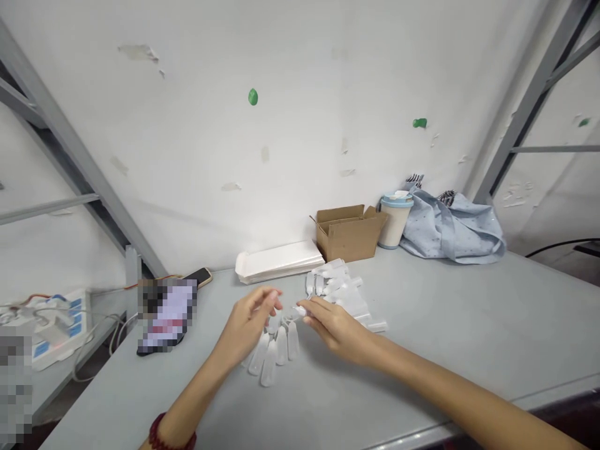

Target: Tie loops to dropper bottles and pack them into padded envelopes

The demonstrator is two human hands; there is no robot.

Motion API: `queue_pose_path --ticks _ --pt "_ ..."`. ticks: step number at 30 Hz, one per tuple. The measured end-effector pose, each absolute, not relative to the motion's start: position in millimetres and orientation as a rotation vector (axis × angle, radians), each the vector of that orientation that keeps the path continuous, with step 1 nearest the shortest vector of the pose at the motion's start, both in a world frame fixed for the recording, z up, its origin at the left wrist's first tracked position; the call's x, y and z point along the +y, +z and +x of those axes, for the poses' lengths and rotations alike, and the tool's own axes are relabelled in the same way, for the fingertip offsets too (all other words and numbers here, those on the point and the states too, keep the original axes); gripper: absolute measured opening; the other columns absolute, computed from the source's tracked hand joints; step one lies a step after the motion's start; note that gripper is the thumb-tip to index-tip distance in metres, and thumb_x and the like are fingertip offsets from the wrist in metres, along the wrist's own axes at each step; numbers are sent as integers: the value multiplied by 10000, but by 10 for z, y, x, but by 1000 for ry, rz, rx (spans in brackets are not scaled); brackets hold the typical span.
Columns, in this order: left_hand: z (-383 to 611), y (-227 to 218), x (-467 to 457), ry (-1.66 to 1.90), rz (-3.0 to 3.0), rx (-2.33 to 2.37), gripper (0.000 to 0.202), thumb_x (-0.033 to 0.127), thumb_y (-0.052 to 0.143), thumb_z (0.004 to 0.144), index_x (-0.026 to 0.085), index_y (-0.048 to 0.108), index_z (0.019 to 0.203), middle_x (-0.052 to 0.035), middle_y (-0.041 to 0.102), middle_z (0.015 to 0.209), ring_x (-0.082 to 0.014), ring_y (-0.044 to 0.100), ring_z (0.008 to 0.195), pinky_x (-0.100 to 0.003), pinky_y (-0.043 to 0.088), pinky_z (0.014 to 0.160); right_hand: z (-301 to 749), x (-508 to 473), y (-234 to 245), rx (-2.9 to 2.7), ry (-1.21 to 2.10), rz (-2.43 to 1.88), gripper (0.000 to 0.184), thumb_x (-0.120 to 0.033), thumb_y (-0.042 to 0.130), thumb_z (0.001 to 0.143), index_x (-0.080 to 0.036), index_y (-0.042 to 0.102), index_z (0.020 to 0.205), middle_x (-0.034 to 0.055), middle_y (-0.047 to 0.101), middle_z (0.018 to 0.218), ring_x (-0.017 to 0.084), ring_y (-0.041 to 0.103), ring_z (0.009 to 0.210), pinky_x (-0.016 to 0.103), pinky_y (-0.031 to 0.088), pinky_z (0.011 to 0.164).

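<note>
My right hand (334,322) is closed in a pinch around a small whitish translucent piece (299,310), its narrow tip pointing left. Most of that piece is hidden by the fingers. Facing it, my left hand (249,322) hovers with loosely curled fingers, thumb and fingertips apart, and nothing visible in it. Below and between the hands, several frosted paddle-shaped pieces (282,347) lie fanned out on the table, their narrow ends toward the hands. A pile of similar translucent pieces (349,300) lies just behind my right hand.
On the grey table (422,350), a stack of white flat boxes (281,261) lies by the wall. Beside it are an open cardboard box (354,240), a lidded cup (394,222) and a light blue cloth bag (454,228). Left are a phone (202,276) and a power strip (60,337).
</note>
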State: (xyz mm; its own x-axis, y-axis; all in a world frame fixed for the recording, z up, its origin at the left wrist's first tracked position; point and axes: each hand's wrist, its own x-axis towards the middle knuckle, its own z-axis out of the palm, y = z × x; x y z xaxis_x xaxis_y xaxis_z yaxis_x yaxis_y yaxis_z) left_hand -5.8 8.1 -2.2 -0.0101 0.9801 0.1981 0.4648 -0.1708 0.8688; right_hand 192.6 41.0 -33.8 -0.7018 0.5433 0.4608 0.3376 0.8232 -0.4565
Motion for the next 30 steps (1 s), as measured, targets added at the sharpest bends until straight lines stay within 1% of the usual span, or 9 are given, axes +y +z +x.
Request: queue_pose_path --ticks 2,4,10,17,21,25,28,30 --pt "-43 -1 53 977 1822 1488 377 471 400 884 177 614 787 -18 605 712 -153 524 647 -247 399 582 1918 395 -331 -2406 478 -638 230 -192 305 965 -142 492 1089 78 532 862 180 500 735 298 436 664" --pt "-17 -3 32 923 1902 1461 383 448 390 890 175 600 723 -18 604 690 -156 529 652 -244 387 581 1910 375 -319 -2404 509 -620 229 -185 314 962 -147 495 1097 81 543 880 182 511 766 301 443 692" --pt "33 -91 25 939 1943 1468 343 389 405 872 178 577 664 -30 636 662 -164 552 629 -240 365 546 1870 350 -366 -2379 541 -631 226 -179 328 954 -158 529 1056 79 569 867 183 535 780 307 456 707" --pt "85 -140 -15 910 1981 1466 327 346 387 881 194 542 637 -27 647 657 -174 572 636 -244 342 519 1901 339 -460 -2389 504 -568 216 -196 324 959 -156 521 1039 74 545 836 172 516 735 287 453 658" --pt "99 -131 -19 896 1991 1480 312 330 407 874 191 561 641 -21 649 643 -170 579 630 -236 335 504 1901 322 -446 -2395 490 -555 201 -181 333 955 -154 517 1033 77 550 838 168 514 726 281 451 645" --pt "68 -71 -5 894 1983 1481 306 332 419 871 185 598 670 -23 660 665 -173 594 669 -236 378 549 1858 306 -427 -2353 449 -549 205 -181 329 958 -142 522 1013 76 539 824 167 497 710 287 448 646" --pt "-26 -11 37 804 1948 1444 306 355 456 861 180 643 693 -23 679 693 -173 603 692 -247 419 614 1847 335 -439 -2380 469 -529 218 -188 330 962 -141 507 1081 75 552 845 163 507 707 291 460 649" --pt "-113 28 75 821 1912 1436 311 376 489 851 175 663 691 -26 689 712 -174 606 708 -257 440 660 1851 367 -452 -2374 449 -504 242 -196 332 966 -133 486 1141 83 567 871 168 525 734 300 471 665"
